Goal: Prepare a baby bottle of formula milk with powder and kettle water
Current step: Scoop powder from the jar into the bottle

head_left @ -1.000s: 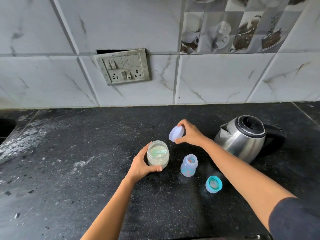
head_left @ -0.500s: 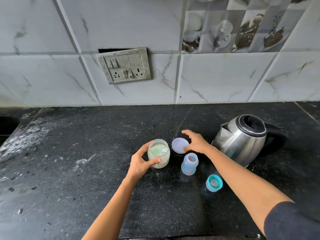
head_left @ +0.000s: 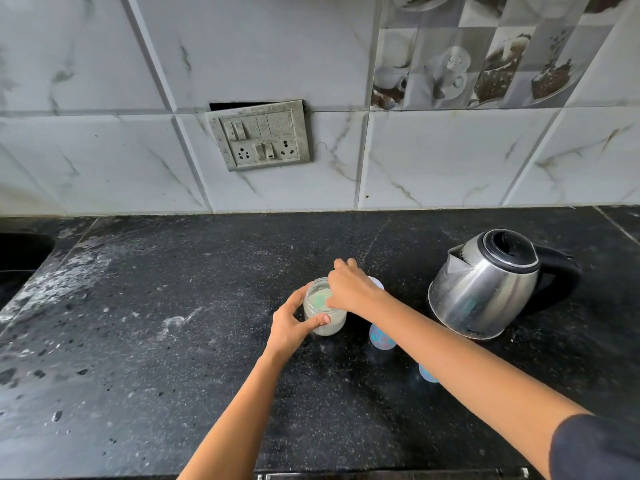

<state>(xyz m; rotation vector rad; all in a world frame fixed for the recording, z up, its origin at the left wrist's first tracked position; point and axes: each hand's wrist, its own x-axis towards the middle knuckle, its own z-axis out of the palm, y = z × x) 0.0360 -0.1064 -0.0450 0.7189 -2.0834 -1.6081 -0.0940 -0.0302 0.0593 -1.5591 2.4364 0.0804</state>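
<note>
A clear glass jar (head_left: 329,325) of pale formula powder stands on the black counter (head_left: 173,341), lid off. A green scoop (head_left: 318,299) lies inside on the powder. My left hand (head_left: 292,327) grips the jar's side. My right hand (head_left: 351,289) hovers over the jar's mouth, fingers reaching down into it; whether they touch the scoop is hidden. The jar's white lid (head_left: 377,283) lies flat behind my right hand. The small baby bottle (head_left: 381,337) stands open beside the jar, partly under my right forearm. Its teal-ringed cap (head_left: 427,374) lies nearer me.
A steel kettle (head_left: 485,289) with a black lid and handle stands at the right. A switch and socket plate (head_left: 263,136) hangs on the tiled wall. White powder stains mark the counter's left part, and a dark sink edge (head_left: 24,247) shows at far left.
My right hand set the white lid down on the counter behind the jar, let go of it, then moved left over the jar's mouth. My left hand stays on the jar.
</note>
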